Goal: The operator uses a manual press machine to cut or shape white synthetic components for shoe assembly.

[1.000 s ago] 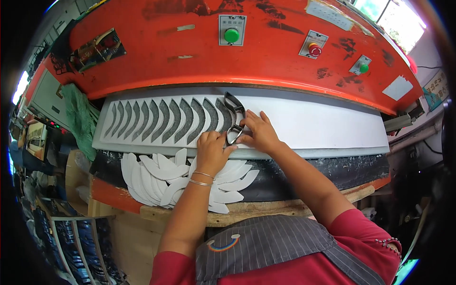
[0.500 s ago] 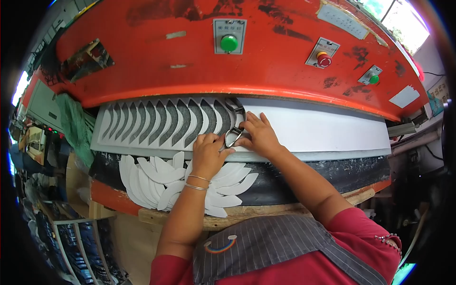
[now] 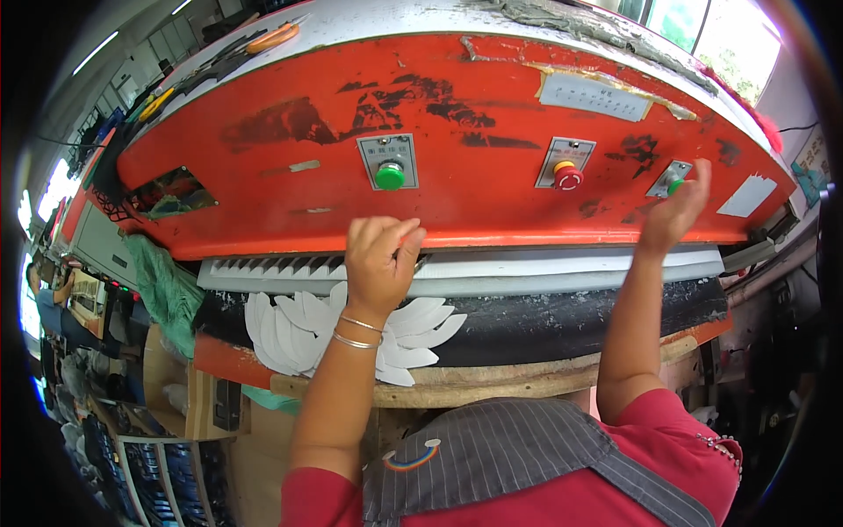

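Note:
In front of the red machine beam, my left hand is raised with its fingers curled in and nothing visible in them. It is just below a round green button. At the right, my right hand is lifted with its fingers stretched upward, beside a second green button that it partly covers. Beneath the beam, only the front strip of a white sheet shows, with dark cut-outs on its left. The metal cutting die is out of sight. Curved white cut pieces lie piled around my left wrist.
A red stop button sits between the green ones. Orange-handled scissors lie on the machine top. A black ledge with a wooden front bar runs before me. Green netting hangs at left; another person is behind it.
Both hands have let go of the cutting die and risen to the machine's front, the right one moving far right. The view has tilted up, and the beam hides most of the sheet.

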`<state>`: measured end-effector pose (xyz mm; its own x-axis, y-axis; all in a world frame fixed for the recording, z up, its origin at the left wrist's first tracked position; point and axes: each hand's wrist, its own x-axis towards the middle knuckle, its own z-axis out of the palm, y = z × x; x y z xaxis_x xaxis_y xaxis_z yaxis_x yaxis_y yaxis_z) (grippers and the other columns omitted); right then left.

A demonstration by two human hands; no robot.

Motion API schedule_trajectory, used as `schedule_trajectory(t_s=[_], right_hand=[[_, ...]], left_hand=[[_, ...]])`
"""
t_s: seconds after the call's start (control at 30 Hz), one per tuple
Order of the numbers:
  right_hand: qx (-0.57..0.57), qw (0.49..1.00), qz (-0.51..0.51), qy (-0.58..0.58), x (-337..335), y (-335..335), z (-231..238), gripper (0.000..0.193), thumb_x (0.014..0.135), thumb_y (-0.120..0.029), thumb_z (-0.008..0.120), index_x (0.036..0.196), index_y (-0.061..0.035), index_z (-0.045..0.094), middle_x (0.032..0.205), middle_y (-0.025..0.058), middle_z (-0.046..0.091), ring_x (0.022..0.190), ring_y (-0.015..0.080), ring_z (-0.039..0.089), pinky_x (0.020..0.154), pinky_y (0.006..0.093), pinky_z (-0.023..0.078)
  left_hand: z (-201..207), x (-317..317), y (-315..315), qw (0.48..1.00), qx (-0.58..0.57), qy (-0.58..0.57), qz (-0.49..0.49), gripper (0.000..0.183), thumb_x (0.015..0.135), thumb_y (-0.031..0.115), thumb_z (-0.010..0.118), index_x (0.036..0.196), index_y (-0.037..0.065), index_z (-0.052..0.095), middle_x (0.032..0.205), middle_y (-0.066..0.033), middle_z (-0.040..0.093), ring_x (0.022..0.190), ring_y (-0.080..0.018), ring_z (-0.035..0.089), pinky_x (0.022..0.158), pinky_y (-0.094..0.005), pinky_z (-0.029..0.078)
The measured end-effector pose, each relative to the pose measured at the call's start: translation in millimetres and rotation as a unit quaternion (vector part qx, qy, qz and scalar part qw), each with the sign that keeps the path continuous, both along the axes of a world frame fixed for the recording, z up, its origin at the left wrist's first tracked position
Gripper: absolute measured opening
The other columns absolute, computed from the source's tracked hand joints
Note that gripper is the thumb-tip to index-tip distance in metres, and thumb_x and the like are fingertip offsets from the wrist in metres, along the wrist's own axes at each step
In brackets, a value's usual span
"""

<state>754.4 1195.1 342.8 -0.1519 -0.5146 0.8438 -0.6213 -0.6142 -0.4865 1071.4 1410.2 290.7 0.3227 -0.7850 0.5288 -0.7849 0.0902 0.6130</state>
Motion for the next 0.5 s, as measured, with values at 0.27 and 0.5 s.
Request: schedule_trajectory(t_s=[0.27,0.5], right_hand=[[0.03,0.984,-0.168,0.048,-40.0,-51.2,3.1,0.058,0.099,-0.042,0.041,0.136,0.0022,0.038,0.147,0.0289,0.026,0.138,0.0395,0.023,0.111,0.0497,0.019],[0.348,0.889,0.216,0.205,18.1,123.6,-32.4,0.044,0.082,-0.018,0.07,0.12,-0.0032,0.055,0.121,0.0177,0.055,0.119,0.0351,0.048,0.101,0.044,0.036]], left_hand=[[50.2,1.5,-30.2,0.995,0.07,-0.057,-0.048,0.027,0.086,0.014,0.063,0.063,0.005,0.051,0.067,-0.0108,0.046,0.067,-0.0301,0.045,0.06,-0.041,0.038],[17.4,-63.5,97.3,0.894,0.396,0.145,-0.151,0.018,0.085,0.027,0.064,0.08,0.011,0.069,0.08,-0.0107,0.061,0.079,-0.0299,0.059,0.071,-0.0406,0.049]])
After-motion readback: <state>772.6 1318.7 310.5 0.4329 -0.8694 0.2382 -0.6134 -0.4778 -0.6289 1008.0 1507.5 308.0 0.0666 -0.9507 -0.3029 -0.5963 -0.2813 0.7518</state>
